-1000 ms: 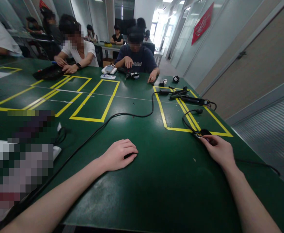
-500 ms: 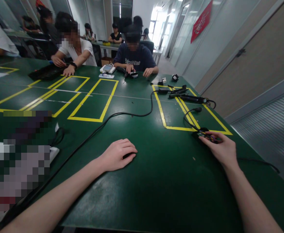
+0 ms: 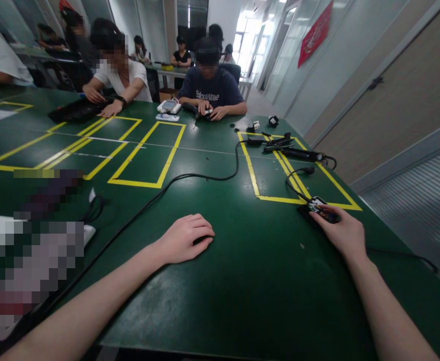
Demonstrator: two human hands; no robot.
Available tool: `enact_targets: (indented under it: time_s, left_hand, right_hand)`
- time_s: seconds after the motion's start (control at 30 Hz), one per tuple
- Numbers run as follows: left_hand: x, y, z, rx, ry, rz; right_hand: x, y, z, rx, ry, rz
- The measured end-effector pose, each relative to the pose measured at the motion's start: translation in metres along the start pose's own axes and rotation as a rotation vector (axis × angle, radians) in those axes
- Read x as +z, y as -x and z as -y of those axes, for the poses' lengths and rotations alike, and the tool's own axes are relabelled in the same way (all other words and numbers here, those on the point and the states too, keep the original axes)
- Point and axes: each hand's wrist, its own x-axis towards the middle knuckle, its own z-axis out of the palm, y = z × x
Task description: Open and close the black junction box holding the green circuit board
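My right hand (image 3: 343, 231) pinches a small circuit board (image 3: 322, 207) lifted partly out of a black adapter casing (image 3: 307, 210) that lies on the green table (image 3: 242, 260), at the near corner of a yellow taped rectangle. A black cable (image 3: 293, 188) runs from the casing toward the far side. My left hand (image 3: 184, 238) rests palm down on the table in the middle, fingers curled loosely, covering a small dark thing I cannot make out.
A long black cord (image 3: 189, 176) crosses the table from lower left to a plug at the far right. Black tools and adapter parts (image 3: 291, 150) lie in the far right taped box. Two people (image 3: 208, 85) sit across the table working with small devices. A pixelated area is at left.
My right hand has tipped the small circuit board up out of the black casing, so more of it shows. The left hand has stayed put.
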Motion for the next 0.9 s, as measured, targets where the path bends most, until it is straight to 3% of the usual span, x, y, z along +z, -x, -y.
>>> enact_targets:
  time_s: [0.13,0.33,0.47,0.63,0.77,0.9]
  left_hand:
    - [0.0,-0.001,-0.001,-0.004,0.008,0.001]
    - [0.002,-0.001,0.0,-0.013,0.017,0.008]
    - [0.001,-0.001,-0.001,-0.011,0.001,-0.02]
    - [-0.003,0.0,-0.008,-0.01,0.009,-0.114]
    - [-0.004,0.002,-0.008,0.037,-0.019,-0.04]
    - [-0.004,0.002,-0.004,0.017,-0.048,-0.002]
  right_hand:
    - [0.003,0.008,0.02,-0.031,-0.048,0.045]
    - [0.013,0.031,0.08,-0.185,-0.09,0.202]
    - [0.019,0.067,0.129,-0.41,-0.239,0.365]
    - [0.023,0.124,0.181,-0.723,-0.476,0.47]
    - [0.025,0.137,0.197,-0.875,-0.527,0.579]
    - [0.027,0.129,0.197,-0.895,-0.582,0.551]
